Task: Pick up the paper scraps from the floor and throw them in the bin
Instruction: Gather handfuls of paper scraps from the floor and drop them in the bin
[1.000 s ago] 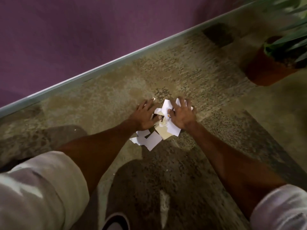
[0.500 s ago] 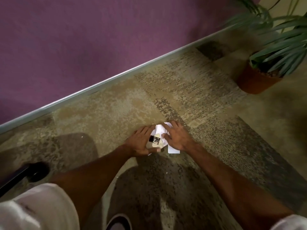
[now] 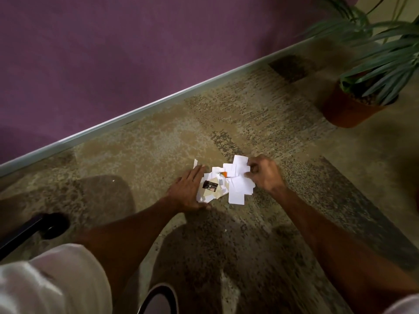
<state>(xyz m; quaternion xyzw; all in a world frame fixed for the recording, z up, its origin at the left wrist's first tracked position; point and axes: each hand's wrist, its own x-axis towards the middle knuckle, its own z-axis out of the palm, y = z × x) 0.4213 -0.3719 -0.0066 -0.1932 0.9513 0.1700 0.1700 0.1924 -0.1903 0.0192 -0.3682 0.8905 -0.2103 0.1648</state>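
While the paper scraps [image 3: 229, 184] lie heaped on the carpet between both hands, left hand [image 3: 189, 191] rests flat, fingers together, at their edge; right hand [image 3: 264, 173] pinches the far sheets.

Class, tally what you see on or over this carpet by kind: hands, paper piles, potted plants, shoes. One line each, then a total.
Hands: 2, left hand and right hand
Paper scrap piles: 1, pile
Potted plants: 1, plant
Shoes: 1, shoe toe
Total: 5
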